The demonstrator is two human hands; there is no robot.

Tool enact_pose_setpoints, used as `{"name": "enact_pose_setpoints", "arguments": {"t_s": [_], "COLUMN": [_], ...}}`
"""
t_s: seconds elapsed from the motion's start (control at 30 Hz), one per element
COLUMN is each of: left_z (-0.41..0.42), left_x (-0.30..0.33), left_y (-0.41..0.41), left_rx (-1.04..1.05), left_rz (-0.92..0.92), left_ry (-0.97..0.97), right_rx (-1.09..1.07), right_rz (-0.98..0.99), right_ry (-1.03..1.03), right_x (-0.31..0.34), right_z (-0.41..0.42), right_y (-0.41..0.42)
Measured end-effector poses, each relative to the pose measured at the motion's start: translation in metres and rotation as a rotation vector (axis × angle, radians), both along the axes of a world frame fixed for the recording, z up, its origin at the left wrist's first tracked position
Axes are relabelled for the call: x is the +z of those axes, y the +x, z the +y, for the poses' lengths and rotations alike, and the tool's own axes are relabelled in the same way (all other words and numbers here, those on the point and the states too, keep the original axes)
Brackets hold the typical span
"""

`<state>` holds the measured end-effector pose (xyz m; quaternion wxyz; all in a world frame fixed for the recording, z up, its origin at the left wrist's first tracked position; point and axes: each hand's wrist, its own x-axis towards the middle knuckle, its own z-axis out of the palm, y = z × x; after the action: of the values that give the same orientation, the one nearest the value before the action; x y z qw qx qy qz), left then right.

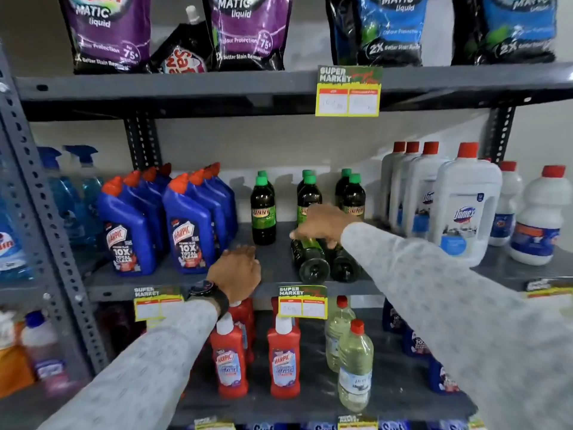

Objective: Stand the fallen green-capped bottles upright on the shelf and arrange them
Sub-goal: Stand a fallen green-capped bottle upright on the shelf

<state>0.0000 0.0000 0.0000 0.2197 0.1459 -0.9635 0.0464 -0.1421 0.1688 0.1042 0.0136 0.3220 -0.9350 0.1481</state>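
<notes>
Dark bottles with green caps stand in pairs on the grey middle shelf (273, 259): one pair at the left (263, 212), one in the middle (307, 193), one at the right (353, 197). Two more dark bottles lie on their sides with their bases toward me, the left one (310, 262) beside the right one (344, 268). My right hand (322, 226) reaches over the upper ends of the fallen bottles and touches them; its grip is hidden. My left hand (237, 271) rests on the shelf's front edge, fingers curled, holding nothing.
Blue Harpic bottles (186, 225) crowd the shelf to the left, white Domex jugs (465, 206) to the right. Price tags (302, 302) hang on the shelf edge. Red bottles (229, 358) and clear bottles (355, 367) stand on the shelf below, detergent pouches (248, 29) above.
</notes>
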Motion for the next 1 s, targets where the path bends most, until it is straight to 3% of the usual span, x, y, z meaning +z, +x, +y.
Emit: {"name": "enact_pose_setpoints", "arguments": {"t_s": [0.17,0.27,0.4,0.47,0.6,0.77,1.0], "left_z": [-0.012,-0.013,-0.006,-0.005,-0.01,-0.012,-0.012], "left_x": [-0.008,-0.012,-0.009,-0.008,-0.01,-0.012,-0.011], "left_y": [-0.01,-0.012,-0.006,-0.005,-0.008,-0.011,-0.006], "left_rx": [0.062,0.046,0.033,0.031,0.045,0.046,0.011], "left_rz": [-0.202,-0.329,-0.351,-0.358,-0.34,-0.276,-0.251], "left_ry": [0.075,-0.056,-0.128,-0.148,-0.012,0.082,0.083], "right_rx": [-0.055,-0.042,-0.101,-0.1,-0.038,0.03,0.097], "right_rz": [-0.195,-0.221,-0.37,-0.391,-0.263,0.034,0.162], "right_ry": [0.18,0.189,0.032,-0.14,-0.52,-0.776,-0.838], "right_x": [0.003,-0.002,0.0,0.01,0.031,0.0,-0.054], "right_z": [-0.022,-0.029,-0.026,-0.023,-0.014,-0.013,-0.027], "right_y": [-0.013,-0.017,-0.013,-0.009,-0.002,0.024,0.033]}}
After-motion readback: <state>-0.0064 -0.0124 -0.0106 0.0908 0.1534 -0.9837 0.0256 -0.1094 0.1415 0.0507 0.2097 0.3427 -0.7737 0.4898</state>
